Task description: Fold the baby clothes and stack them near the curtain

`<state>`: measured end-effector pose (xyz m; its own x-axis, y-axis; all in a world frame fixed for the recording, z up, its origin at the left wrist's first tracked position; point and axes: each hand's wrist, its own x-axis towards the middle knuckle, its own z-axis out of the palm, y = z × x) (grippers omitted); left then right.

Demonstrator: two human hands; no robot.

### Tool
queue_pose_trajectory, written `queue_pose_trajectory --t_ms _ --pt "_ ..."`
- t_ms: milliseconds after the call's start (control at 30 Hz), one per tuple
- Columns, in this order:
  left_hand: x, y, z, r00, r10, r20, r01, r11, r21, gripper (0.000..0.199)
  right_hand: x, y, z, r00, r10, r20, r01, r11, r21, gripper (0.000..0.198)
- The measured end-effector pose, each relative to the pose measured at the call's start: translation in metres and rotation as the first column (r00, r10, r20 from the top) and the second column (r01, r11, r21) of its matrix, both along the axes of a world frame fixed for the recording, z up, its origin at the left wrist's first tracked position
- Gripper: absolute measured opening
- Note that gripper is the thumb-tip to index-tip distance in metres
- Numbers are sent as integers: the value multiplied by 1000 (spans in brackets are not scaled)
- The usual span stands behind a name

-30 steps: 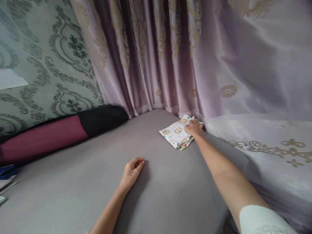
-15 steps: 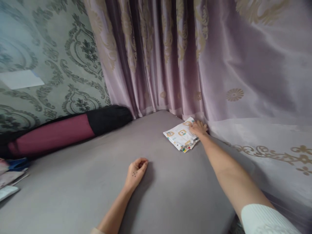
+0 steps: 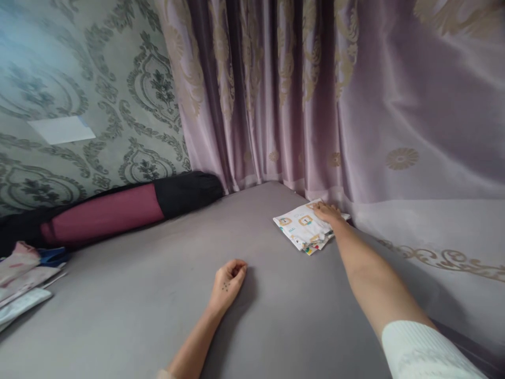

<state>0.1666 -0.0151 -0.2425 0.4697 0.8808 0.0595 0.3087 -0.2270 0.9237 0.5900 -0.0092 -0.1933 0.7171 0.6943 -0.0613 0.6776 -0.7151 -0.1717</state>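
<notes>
A small stack of folded cloths point(image 3: 302, 226), white with orange and teal prints, lies on the grey sheet near the foot of the curtain. My right hand point(image 3: 327, 211) rests on the stack's far right part, palm down with fingers stretched over the top cloth. Red, green and yellow patches show on the lower layers at its front corner. Closer to me, my left hand point(image 3: 229, 281) lies on the sheet with its fingers curled in, and nothing shows in it. Small dark dots mark the back of that hand.
Along the wall lies a long black and maroon bag point(image 3: 106, 213). At the left edge sits a pile of folded clothes point(image 3: 29, 271) with a pale item in front. A purple curtain point(image 3: 292, 105) hangs behind the grey sheet point(image 3: 158, 305), and white paper point(image 3: 63, 130) is on the wall.
The view has shifted left, so everything sits further right. My right hand's fingers, spread before, now lie closer together on the cloths. My left hand has kept its pose.
</notes>
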Motion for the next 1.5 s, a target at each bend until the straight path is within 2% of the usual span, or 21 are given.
queue_pose_trajectory --t_ms 200,467,633,800,900,1000,1100,1167,1233,1300,1400,1467,1500 --pt "1 0 2 1000 15 -2 -14 1000 25 28 -29 -5 4 1000 -19 21 18 999 33 58" --pt "1 3 -1 999 25 -21 -23 996 90 23 -119 -17 1 994 111 23 -112 992 63 65" --pt "2 1 1 993 13 -116 10 981 193 21 -137 -25 -10 989 128 78 -134 988 74 70" --pt "1 0 -3 968 0 -251 105 907 407 20 -132 -27 -22 970 175 169 -202 967 155 70" --pt "-4 -5 -2 935 -6 -355 178 874 452 23 -129 -26 -28 966 173 193 -213 954 210 73" --pt "-13 -13 3 888 -13 -461 277 813 511 27 -124 -25 -35 961 190 200 -241 933 268 71" --pt "-29 -18 8 829 -7 -560 381 740 554 30 -114 -22 -39 962 212 171 -256 919 301 69" --pt "-47 -17 11 799 -8 -601 426 713 557 29 -110 -19 -40 964 223 148 -259 914 312 67" --pt "-69 -13 14 786 6 -618 424 721 548 29 -111 -16 -39 964 224 145 -261 906 332 62" --pt "-95 -8 17 783 42 -621 380 758 530 28 -121 -13 -35 952 243 185 -297 878 376 56" --pt "-130 -2 20 784 101 -613 272 831 485 27 -154 -10 -27 903 345 258 -426 805 413 49" --pt "-148 1 21 785 138 -604 193 872 450 27 -183 -7 -20 872 417 257 -488 793 366 45" --pt "-155 1 22 785 152 -601 159 887 433 28 -198 -5 -17 872 426 241 -487 807 334 43"
